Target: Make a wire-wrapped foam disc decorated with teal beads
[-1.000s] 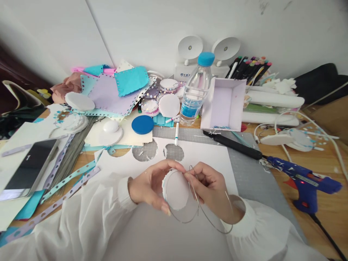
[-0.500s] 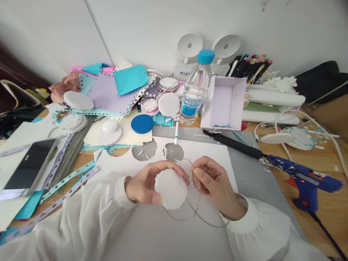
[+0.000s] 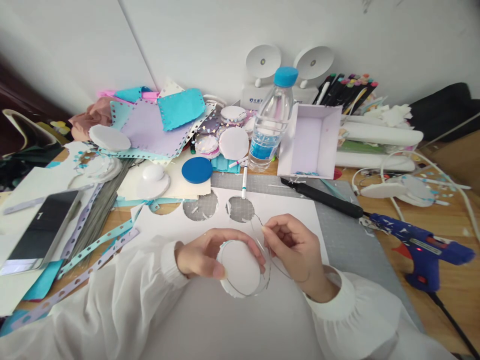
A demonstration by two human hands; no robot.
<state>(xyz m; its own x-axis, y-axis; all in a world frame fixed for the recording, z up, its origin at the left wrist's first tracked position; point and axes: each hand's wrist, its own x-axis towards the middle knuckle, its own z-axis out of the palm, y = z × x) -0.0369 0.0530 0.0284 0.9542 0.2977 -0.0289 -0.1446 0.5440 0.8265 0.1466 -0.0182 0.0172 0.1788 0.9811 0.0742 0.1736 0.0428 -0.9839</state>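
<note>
My left hand (image 3: pixel 210 255) grips a white round disc (image 3: pixel 242 267) by its edge, thumb at the near left and fingers behind the far right. A bit of light blue shows at the disc's upper rim. My right hand (image 3: pixel 294 247) pinches a thin grey wire (image 3: pixel 258 218) between thumb and forefinger, just right of the disc. The wire's loops curve across the disc's lower edge and round its right side. Below both hands lies a white sheet (image 3: pixel 288 215) with round holes cut out of it.
A grey cutting mat (image 3: pixel 343 240) lies under the sheet. To the right are a black-handled tool (image 3: pixel 326 198) and a blue glue gun (image 3: pixel 423 250) with a lit red light. Behind stand a water bottle (image 3: pixel 272 122) and a white box (image 3: pixel 309 142). A phone (image 3: pixel 43 230) lies at left.
The disc has shifted slightly right and down in my left hand. The wire loop has swung left, now lying against the disc instead of spreading towards my right wrist.
</note>
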